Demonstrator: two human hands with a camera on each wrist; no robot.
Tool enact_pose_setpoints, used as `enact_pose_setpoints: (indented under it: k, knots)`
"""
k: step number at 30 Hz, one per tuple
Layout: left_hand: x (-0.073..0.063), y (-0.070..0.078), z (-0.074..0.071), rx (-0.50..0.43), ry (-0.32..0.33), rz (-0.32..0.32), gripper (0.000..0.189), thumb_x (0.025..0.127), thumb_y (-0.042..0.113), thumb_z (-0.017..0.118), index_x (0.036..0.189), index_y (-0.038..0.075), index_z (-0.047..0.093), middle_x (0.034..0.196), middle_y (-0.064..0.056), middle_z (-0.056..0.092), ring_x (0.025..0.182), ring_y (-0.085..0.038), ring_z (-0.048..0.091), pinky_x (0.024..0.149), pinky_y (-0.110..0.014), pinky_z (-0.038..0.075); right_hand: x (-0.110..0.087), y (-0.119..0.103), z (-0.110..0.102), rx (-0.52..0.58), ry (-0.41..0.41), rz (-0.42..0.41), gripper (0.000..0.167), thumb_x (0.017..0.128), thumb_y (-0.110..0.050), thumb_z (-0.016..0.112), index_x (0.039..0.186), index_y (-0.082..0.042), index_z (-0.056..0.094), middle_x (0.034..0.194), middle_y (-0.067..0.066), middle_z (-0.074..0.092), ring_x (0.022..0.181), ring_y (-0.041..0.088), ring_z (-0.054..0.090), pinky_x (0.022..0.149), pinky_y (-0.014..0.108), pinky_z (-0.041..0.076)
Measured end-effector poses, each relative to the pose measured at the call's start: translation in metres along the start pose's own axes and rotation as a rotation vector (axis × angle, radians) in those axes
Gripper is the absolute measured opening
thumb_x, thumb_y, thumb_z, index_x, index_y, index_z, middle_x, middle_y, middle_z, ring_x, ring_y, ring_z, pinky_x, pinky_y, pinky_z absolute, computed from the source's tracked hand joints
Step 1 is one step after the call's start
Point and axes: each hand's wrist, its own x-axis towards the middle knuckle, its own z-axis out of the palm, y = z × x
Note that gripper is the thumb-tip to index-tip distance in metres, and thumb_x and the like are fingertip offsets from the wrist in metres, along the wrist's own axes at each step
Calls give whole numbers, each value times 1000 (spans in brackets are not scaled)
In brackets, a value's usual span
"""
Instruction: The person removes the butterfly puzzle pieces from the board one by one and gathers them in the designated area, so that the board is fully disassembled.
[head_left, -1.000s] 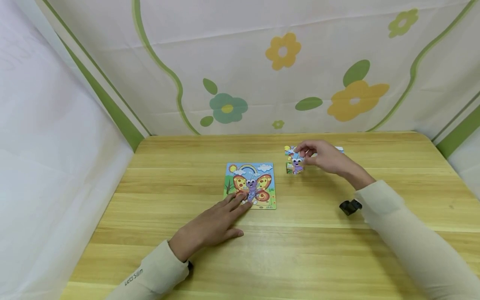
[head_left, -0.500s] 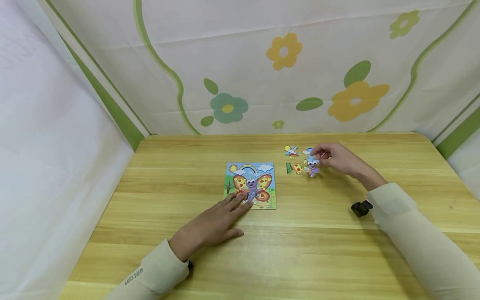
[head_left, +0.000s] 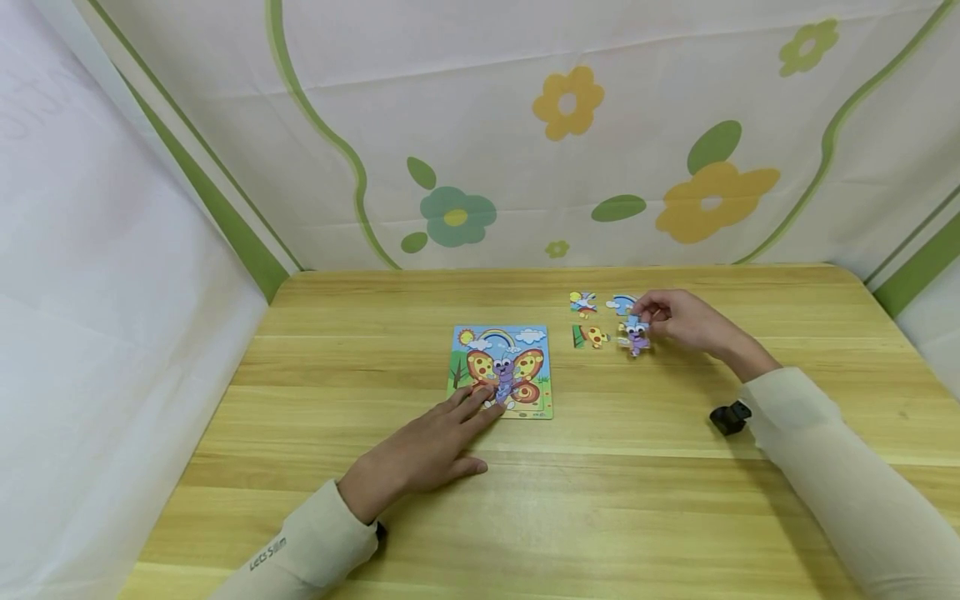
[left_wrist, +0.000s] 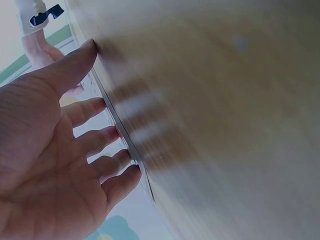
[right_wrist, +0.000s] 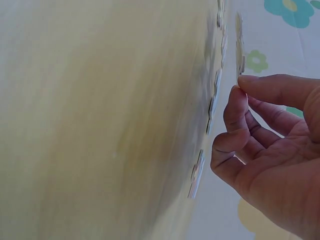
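Note:
My left hand (head_left: 427,446) rests with fairly straight fingers on the lower edge of a square butterfly picture board (head_left: 495,346). In the left wrist view its fingertips (left_wrist: 131,172) touch the thin board from the side. Between thumb and index finger, my right hand (head_left: 690,321) pinches a jigsaw piece (head_left: 636,340) with the purple butterfly's face on it. The right wrist view shows that piece (right_wrist: 240,45) edge-on, raised off the table. Beneath and beside it lie a rainbow piece (head_left: 621,304), a sun piece (head_left: 581,302) and a spotted wing piece (head_left: 588,337).
Everything lies on a wooden table (head_left: 570,500). A white curtain (head_left: 495,100) with printed flowers hangs along its back edge, and more white cloth (head_left: 97,317) stands at the left. Further jigsaw pieces (right_wrist: 196,175) lie on the table near my right hand.
My right hand has moved to the right with the butterfly-face piece, away from the wing piece, uncovering the sun and rainbow pieces. My left hand stays on the board.

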Motion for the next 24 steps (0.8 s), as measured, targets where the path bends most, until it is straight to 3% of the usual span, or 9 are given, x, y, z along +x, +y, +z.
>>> enact_pose_setpoints:
  k: [13, 24]
  knots:
    - [0, 0, 1, -8, -5, -6, 74, 106, 38, 62, 167, 12, 29, 176, -15, 17, 162, -40, 17, 127, -56, 30, 2, 8, -1, -24, -1, -4, 27, 95, 9, 61, 121, 7, 67, 106, 18, 65, 90, 17, 57, 73, 21, 51]
    - [-1, 0, 1, -15, -7, -13, 75, 106, 38, 62, 167, 12, 28, 176, -14, 16, 163, -40, 16, 128, -56, 29, 8, 10, 4, -107, 6, -25, 23, 94, 9, 64, 117, 5, 69, 100, 15, 66, 86, 20, 54, 72, 22, 47]
